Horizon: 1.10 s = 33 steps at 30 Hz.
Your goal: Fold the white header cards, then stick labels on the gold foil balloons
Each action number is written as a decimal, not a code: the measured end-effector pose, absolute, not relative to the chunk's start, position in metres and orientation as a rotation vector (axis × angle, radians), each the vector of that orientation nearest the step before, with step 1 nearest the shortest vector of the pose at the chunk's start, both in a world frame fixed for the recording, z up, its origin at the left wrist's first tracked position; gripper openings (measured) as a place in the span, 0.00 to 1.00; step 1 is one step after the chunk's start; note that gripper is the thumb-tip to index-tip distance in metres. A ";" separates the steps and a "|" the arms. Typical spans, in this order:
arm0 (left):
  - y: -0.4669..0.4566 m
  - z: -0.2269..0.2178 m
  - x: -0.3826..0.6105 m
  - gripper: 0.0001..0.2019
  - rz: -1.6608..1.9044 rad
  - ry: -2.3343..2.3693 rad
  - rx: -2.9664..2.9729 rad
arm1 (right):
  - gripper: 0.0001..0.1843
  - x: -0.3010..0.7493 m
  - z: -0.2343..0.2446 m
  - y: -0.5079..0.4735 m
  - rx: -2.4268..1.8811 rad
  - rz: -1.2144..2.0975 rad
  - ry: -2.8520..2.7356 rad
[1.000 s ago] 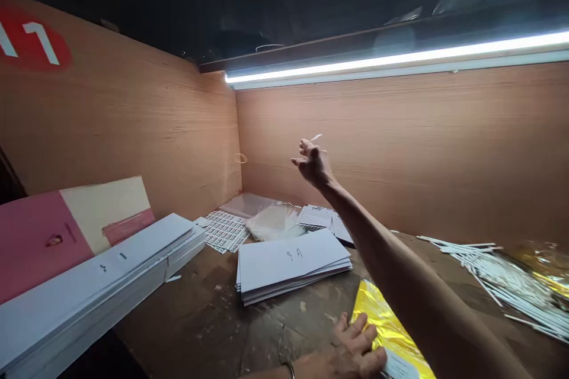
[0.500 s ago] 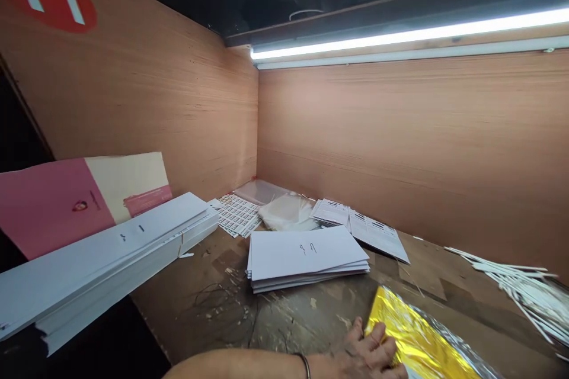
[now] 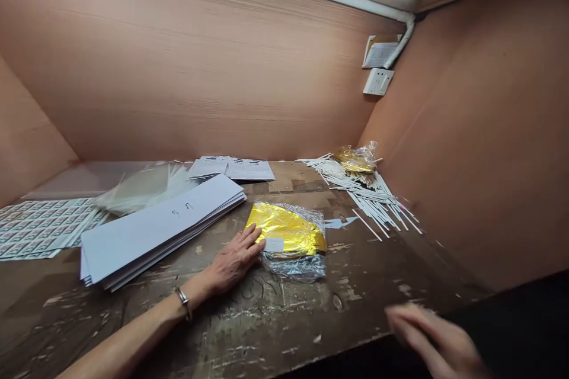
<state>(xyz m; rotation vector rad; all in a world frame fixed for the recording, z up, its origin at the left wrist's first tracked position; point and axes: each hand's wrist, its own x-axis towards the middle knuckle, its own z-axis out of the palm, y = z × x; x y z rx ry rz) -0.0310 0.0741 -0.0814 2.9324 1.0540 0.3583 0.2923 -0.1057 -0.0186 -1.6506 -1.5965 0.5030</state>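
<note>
My left grip [image 3: 233, 260] lies flat and wide open on the worktop [image 3: 355, 314], just touching a clear bag of gold foil [image 3: 288, 240]. It is not holding the bag. The bag lies flat on the worktop, near a stack of white paper [image 3: 162, 231]. My right grip [image 3: 427, 334] is a blur near the worktop's edge, so I cannot tell if it is open or shut.
</note>
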 end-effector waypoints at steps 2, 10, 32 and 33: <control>0.076 -0.080 -0.035 0.18 0.358 1.066 2.928 | 0.10 0.280 -0.016 -0.064 -1.556 0.386 -1.824; 0.082 -0.080 -0.043 0.19 0.354 1.190 2.883 | 0.22 0.241 -0.064 0.064 -1.370 0.438 -2.127; 0.094 -0.038 0.024 0.13 0.923 1.070 1.879 | 0.12 0.220 -0.061 0.038 -1.275 0.598 -1.610; 0.095 -0.036 0.024 0.13 0.920 1.053 1.842 | 0.13 0.220 -0.060 0.043 -1.292 0.690 -1.509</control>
